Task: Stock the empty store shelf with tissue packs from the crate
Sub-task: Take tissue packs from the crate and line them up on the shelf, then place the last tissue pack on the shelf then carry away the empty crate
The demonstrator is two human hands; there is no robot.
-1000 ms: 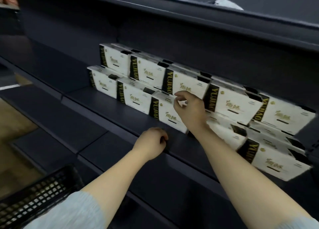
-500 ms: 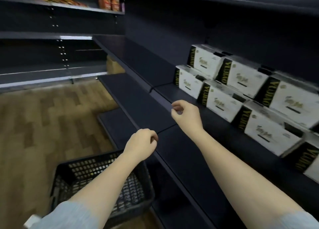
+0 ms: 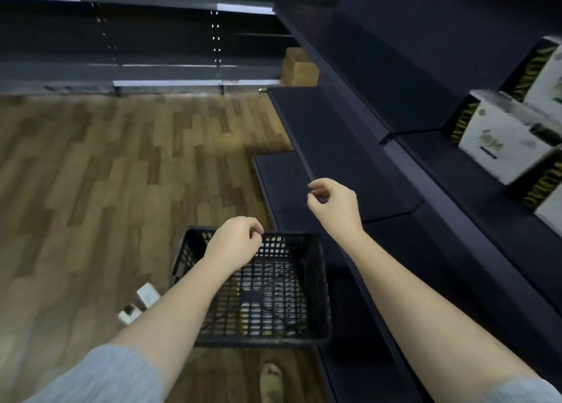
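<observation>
- Both hands, left [image 3: 234,244] and right [image 3: 333,205], are held loosely curled, nothing gripped.
- The crate [image 3: 317,284] is seen below them.
- Packs [image 3: 501,135] are stood on the shelf [image 3: 474,171], long axes along it.

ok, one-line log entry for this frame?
phase: between picks | left hand: empty, over crate | right hand: empty, beside shelf | crate: looks empty | tissue packs: stacked on shelf

Tissue packs [image 3: 498,135] on shelf [image 3: 474,171]; crate [image 3: 316,281] on floor [image 3: 106,174]
</observation>
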